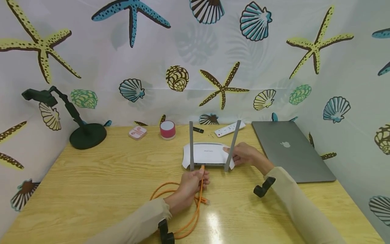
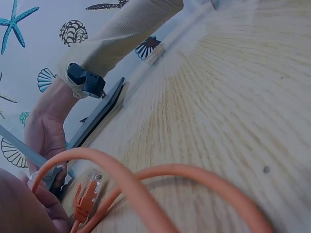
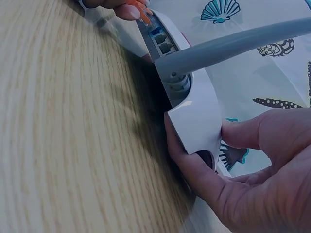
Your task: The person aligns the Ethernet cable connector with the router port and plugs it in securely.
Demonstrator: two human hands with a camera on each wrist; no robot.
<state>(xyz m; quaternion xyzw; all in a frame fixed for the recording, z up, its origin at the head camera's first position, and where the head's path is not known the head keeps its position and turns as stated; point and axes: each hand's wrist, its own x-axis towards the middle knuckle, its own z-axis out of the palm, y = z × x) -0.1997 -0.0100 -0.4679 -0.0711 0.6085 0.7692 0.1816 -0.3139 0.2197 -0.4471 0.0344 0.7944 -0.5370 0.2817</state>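
Note:
A white router (image 1: pixel 208 153) with two grey antennas lies on the table, its port side facing the wearer. My right hand (image 1: pixel 245 154) grips the router's right end, thumb on top and fingers beneath, as the right wrist view shows. With thumb and fingers my left hand (image 1: pixel 192 183) pinches one plug of an orange network cable (image 1: pixel 195 222) at the row of ports (image 3: pixel 163 41). In the right wrist view that plug (image 3: pixel 141 9) is right at the ports; whether it sits inside one I cannot tell. The cable's other plug (image 2: pixel 87 196) lies loose on the table near the left hand.
A closed grey laptop (image 1: pixel 289 149) lies at the right. Along the back are a white remote or power strip (image 1: pixel 230 129), a small black stick (image 1: pixel 198 129), a pink-and-white cylinder (image 1: pixel 167 130) and a pink case (image 1: pixel 137 133). A dark desk lamp (image 1: pixel 87 135) stands at the left.

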